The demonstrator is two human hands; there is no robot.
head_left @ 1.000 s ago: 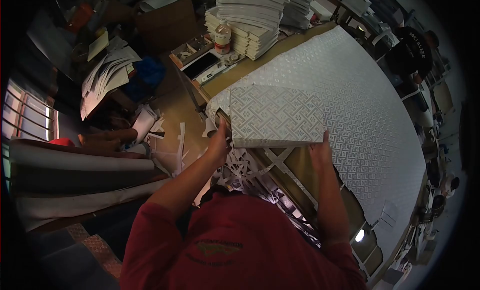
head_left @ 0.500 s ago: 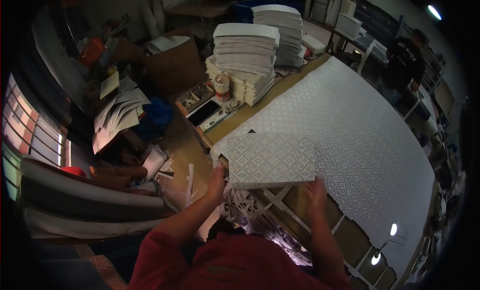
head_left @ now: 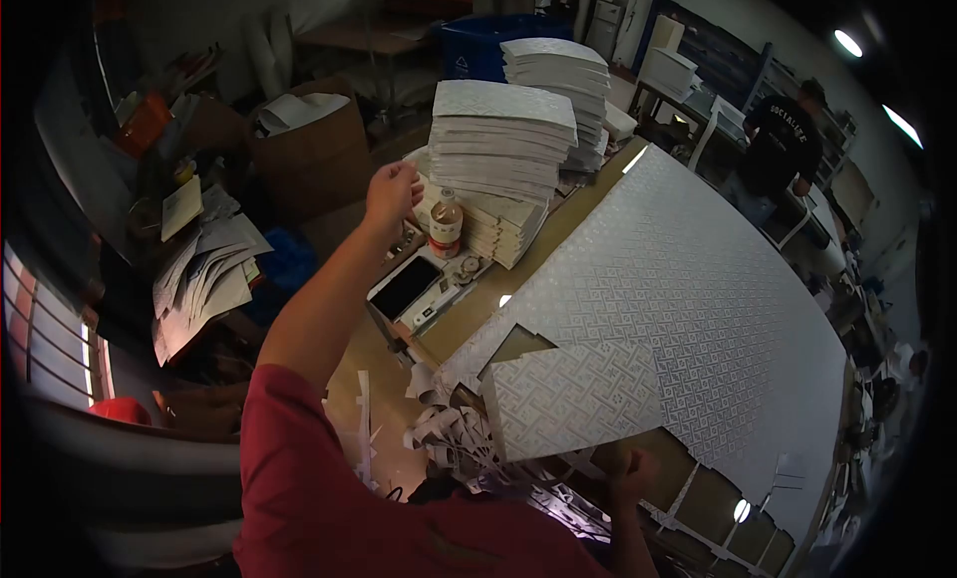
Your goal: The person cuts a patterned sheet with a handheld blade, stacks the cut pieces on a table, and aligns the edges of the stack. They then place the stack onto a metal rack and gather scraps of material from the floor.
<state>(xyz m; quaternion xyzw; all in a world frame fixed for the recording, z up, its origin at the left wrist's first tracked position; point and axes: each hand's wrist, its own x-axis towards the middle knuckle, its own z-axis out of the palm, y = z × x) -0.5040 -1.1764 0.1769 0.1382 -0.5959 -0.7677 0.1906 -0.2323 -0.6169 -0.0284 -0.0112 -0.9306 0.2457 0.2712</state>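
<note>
My left hand (head_left: 394, 191) is raised in front of the left side of a tall stack of white patterned sheets (head_left: 501, 140). Its fingers are curled together, and anything between them is hidden. My right hand (head_left: 636, 470) is dark and blurred, just below the lower right edge of a patterned rectangular stack (head_left: 573, 399); its fingers cannot be made out. This rectangular stack lies tilted over a large silver patterned sheet (head_left: 718, 319) with its cut edge. Close to my left hand stand a labelled bottle (head_left: 446, 225) and a dark phone-like slab (head_left: 405, 287).
Another sheet stack (head_left: 563, 70) stands behind. Paper scraps (head_left: 449, 429) hang at the table's near edge. A cardboard box (head_left: 311, 149) and loose sheets (head_left: 214, 279) are on the left. A person in black (head_left: 783, 140) stands at the far right.
My left hand has left the patterned stack and moved up and forward beside the tall sheets. My right hand has dropped lower. The view has shifted, and the patterned stack now lies tilted.
</note>
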